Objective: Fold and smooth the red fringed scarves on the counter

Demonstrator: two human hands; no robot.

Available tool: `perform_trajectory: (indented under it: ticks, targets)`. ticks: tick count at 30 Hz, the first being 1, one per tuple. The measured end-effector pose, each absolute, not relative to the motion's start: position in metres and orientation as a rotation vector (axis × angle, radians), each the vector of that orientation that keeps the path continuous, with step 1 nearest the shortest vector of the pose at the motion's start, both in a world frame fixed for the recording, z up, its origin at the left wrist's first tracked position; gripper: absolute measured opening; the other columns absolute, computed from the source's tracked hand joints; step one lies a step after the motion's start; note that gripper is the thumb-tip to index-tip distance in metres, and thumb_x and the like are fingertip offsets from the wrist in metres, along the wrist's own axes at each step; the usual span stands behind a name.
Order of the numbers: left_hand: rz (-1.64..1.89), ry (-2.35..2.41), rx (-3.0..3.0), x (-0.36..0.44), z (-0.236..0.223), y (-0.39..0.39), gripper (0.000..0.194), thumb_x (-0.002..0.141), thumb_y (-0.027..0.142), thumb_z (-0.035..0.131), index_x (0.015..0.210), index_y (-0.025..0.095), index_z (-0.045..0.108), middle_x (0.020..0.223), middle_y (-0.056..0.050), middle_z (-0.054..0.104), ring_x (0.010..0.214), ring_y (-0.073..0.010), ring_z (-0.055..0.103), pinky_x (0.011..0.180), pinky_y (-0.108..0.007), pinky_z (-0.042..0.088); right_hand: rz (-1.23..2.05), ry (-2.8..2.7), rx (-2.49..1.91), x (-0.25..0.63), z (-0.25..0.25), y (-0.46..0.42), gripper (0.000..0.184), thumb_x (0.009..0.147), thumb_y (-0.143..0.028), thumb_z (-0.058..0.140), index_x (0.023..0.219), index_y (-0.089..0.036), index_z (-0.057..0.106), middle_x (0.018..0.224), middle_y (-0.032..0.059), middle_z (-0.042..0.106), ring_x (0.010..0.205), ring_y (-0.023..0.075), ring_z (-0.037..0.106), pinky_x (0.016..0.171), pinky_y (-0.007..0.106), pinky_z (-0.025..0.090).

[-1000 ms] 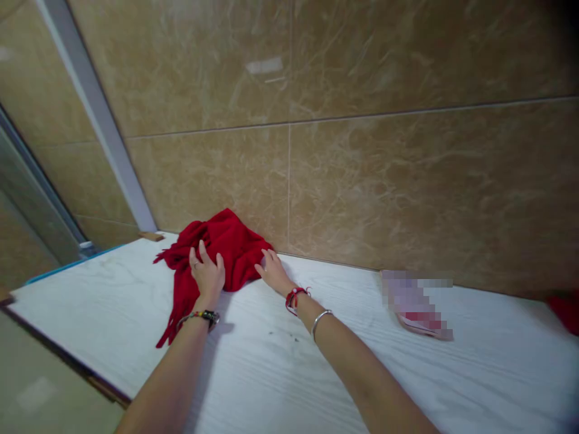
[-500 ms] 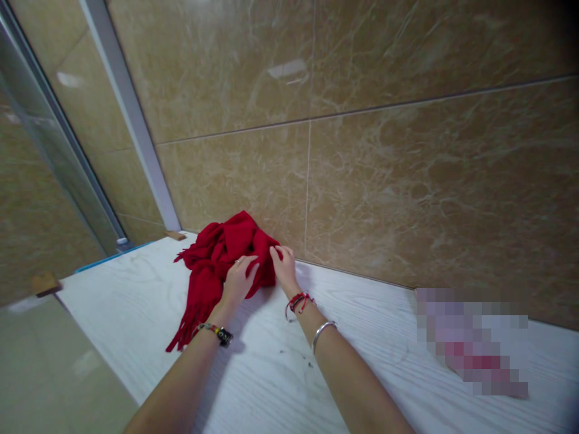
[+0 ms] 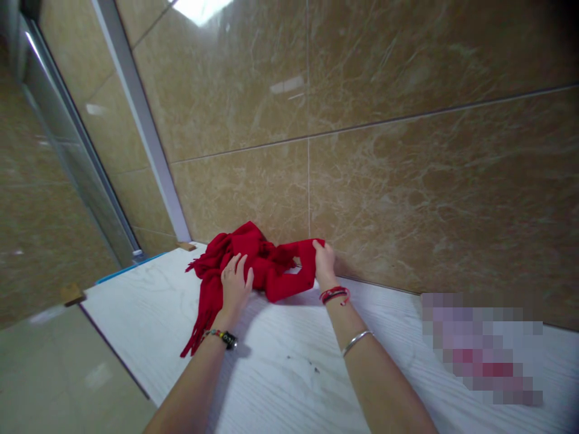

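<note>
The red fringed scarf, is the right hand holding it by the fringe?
No, the right hand grips a plain fold of the red scarf, while its visible fringe lies to the left of the left hand.

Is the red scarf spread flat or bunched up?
Bunched up: the red scarf lies in crumpled, overlapping folds on the white table, with one loop held out by the right hand.

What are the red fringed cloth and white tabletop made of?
The red fringed cloth looks like soft, matte fabric, perhaps wool, given its loose folds and tassels. The white tabletop could be smooth painted wood or laminate: it shows streaky grain.
</note>
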State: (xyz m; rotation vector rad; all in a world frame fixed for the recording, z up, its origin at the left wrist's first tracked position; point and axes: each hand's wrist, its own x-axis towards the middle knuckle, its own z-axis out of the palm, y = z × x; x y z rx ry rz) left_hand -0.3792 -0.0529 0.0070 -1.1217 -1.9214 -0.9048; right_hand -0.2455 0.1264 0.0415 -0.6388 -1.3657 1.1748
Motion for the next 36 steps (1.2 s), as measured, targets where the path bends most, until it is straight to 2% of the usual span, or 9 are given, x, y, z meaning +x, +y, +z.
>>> perform_trajectory:
  ticks: [4, 10, 15, 19, 21, 23, 28, 32, 36]
  targets:
    - [-0.812, -2.006, -0.993, -0.381, 0.002, -0.049, 0.049, 0.083, 0.033, 0.044, 0.128, 0.014, 0.038, 0.139, -0.018, 0.025, 0.129, -0.0314, 0.021, 0.100, -0.050, 0.025, 1.127, -1.030, -0.622, -0.180, 0.099, 0.145, 0.020, 0.073, -0.037, 0.044, 0.077, -0.018, 0.050, 0.071, -0.0016, 0.057, 0.065, 0.0131, 0.054, 0.062, 0.027, 0.045]
    - [-0.803, -1.884, -1.150, -0.365, 0.007, -0.045, 0.055, 0.084, 0.037, 0.041, 0.133, 0.016, 0.028, 0.142, -0.016, 0.021, 0.132, -0.0278, 0.014, 0.102, -0.050, 0.019, 0.638, -0.682, -0.778, -0.073, 0.132, 0.156, 0.020, 0.073, -0.037, 0.049, 0.085, -0.022, 0.045, 0.092, 0.0044, 0.057, 0.083, 0.0144, 0.056, 0.075, 0.027, 0.045]
    - [-0.681, -1.956, -1.287, -0.362, 0.000, -0.036, 0.053, 0.084, 0.038, 0.042, 0.132, 0.018, 0.032, 0.138, -0.015, 0.032, 0.128, -0.0290, 0.024, 0.100, -0.050, 0.023, 0.566, -1.588, -1.019, -0.082, 0.113, 0.157, 0.044, 0.064, -0.038, 0.064, 0.100, -0.016, 0.048, 0.095, 0.0093, 0.060, 0.087, 0.0217, 0.058, 0.078, 0.036, 0.044]
    - [-0.600, -2.030, -1.315, -0.367, -0.004, -0.033, 0.051, 0.084, 0.032, 0.042, 0.130, 0.013, 0.035, 0.130, -0.019, 0.042, 0.120, -0.0287, 0.038, 0.094, -0.046, 0.034, 0.534, -2.439, -0.834, -0.155, 0.090, 0.119, 0.058, 0.062, -0.034, 0.068, 0.113, -0.013, 0.049, 0.120, 0.0180, 0.051, 0.112, 0.0265, 0.046, 0.092, 0.039, 0.035]
    - [-0.612, -2.038, -1.236, -0.369, -0.004, -0.034, 0.050, 0.084, 0.030, 0.040, 0.130, 0.011, 0.036, 0.132, -0.021, 0.039, 0.122, -0.0294, 0.036, 0.093, -0.045, 0.035, 0.513, -2.590, -0.922, -0.187, 0.073, 0.096, 0.069, 0.060, -0.035, 0.069, 0.122, -0.015, 0.045, 0.127, 0.0193, 0.046, 0.119, 0.0330, 0.038, 0.093, 0.052, 0.029]
    - [-0.632, -2.042, -1.111, -0.370, -0.003, -0.037, 0.049, 0.085, 0.031, 0.039, 0.130, 0.011, 0.036, 0.135, -0.021, 0.033, 0.125, -0.0315, 0.029, 0.096, -0.050, 0.030, 0.469, -2.634, -1.026, -0.206, 0.056, 0.079, 0.070, 0.057, -0.025, 0.072, 0.121, -0.013, 0.046, 0.118, 0.0213, 0.053, 0.114, 0.0361, 0.043, 0.090, 0.057, 0.028]
    - [-0.716, -2.089, -0.888, -0.369, -0.001, -0.044, 0.054, 0.086, 0.039, 0.037, 0.134, 0.015, 0.030, 0.141, -0.021, 0.021, 0.129, -0.0366, 0.016, 0.095, -0.062, 0.019, 0.499, -2.572, -0.956, -0.202, 0.059, 0.086, 0.028, 0.068, -0.005, 0.051, 0.091, -0.011, 0.066, 0.095, 0.0182, 0.065, 0.095, 0.0265, 0.059, 0.079, 0.037, 0.043]
    - [-0.827, -2.084, -0.824, -0.371, 0.002, -0.047, 0.058, 0.086, 0.042, 0.037, 0.136, 0.015, 0.025, 0.142, -0.022, 0.018, 0.130, -0.0365, 0.012, 0.095, -0.063, 0.018, 0.533, -2.384, -0.832, -0.154, 0.103, 0.122, 0.035, 0.072, -0.007, 0.042, 0.096, -0.018, 0.064, 0.098, 0.0067, 0.066, 0.092, 0.0153, 0.059, 0.078, 0.024, 0.044]
    - [-0.889, -2.040, -0.913, -0.368, 0.004, -0.047, 0.060, 0.085, 0.042, 0.037, 0.137, 0.015, 0.022, 0.142, -0.021, 0.016, 0.131, -0.0346, 0.011, 0.097, -0.059, 0.020, 0.631, -1.475, -0.826, -0.080, 0.117, 0.164, 0.038, 0.073, -0.013, 0.037, 0.103, -0.012, 0.060, 0.090, 0.0108, 0.065, 0.075, 0.0169, 0.061, 0.066, 0.028, 0.048]
